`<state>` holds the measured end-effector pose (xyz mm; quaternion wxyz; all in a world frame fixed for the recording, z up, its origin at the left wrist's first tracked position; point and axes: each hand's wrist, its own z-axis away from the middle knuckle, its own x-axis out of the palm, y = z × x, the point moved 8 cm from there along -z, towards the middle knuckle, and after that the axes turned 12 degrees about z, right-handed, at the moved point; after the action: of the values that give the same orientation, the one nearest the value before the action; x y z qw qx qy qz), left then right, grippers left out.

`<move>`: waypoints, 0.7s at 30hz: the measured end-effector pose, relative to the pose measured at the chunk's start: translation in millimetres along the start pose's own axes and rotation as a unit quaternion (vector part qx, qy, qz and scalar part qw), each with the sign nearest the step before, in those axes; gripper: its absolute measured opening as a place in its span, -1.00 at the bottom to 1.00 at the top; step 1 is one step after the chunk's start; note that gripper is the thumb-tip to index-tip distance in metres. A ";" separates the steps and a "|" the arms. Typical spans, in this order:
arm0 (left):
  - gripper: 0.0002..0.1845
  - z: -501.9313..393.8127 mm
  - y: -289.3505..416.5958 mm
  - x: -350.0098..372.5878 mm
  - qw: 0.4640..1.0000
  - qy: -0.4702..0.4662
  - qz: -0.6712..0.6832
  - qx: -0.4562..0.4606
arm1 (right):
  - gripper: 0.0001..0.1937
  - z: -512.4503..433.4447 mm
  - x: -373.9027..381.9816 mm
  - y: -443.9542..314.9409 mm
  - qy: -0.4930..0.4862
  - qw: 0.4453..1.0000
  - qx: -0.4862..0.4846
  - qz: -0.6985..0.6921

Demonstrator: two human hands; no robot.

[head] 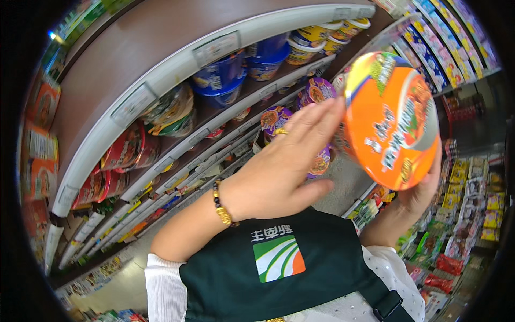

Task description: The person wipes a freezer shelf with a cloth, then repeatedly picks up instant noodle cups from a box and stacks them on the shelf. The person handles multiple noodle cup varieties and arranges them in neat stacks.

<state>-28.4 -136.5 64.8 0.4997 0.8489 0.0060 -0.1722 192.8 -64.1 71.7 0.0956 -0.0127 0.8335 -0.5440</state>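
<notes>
An orange-lidded instant noodle bowl (pixel 392 120) is tilted with its printed lid towards me. My right hand (pixel 420 189) holds it from its far, lower side, the fingers largely hidden behind it. My left hand (pixel 289 161), with a ring and a beaded bracelet, has its back to me; its fingers are extended and its thumb is apart. Its fingertips reach the bowl's left edge; whether they touch it, I cannot tell. Purple instant noodle tubs (pixel 275 117) show behind and below my left hand, partly covered by it.
Curved shelves (pixel 257 36) to the left hold blue noodle tubs (pixel 221 82), yellow tubs (pixel 307 40) and red noodle bowls (pixel 126 151). At the right stand racks of packaged snacks (pixel 458 201). Colourful packets (pixel 434 44) line the upper right. A dark green apron (pixel 330 257) covers my front.
</notes>
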 end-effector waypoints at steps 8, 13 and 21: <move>-0.10 -33.8 -26.2 32.8 0.993 -0.093 0.051 -0.053 | -0.01 4.6 -24.5 22.6 0.049 0.998 0.036 -0.029; -0.10 -64.3 -27.9 61.9 0.982 -0.149 0.099 -0.060 | 0.01 14.4 -61.3 25.6 0.102 0.994 0.046 -0.019; -0.10 -86.1 -31.0 92.9 0.964 -0.198 0.153 -0.094 | 0.01 30.6 -88.6 18.3 0.166 0.986 0.017 0.005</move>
<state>78.0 -62.8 48.8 0.5888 0.7380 -0.2067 -0.2568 286.5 -73.2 56.1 -0.0409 0.0834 0.8285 -0.5522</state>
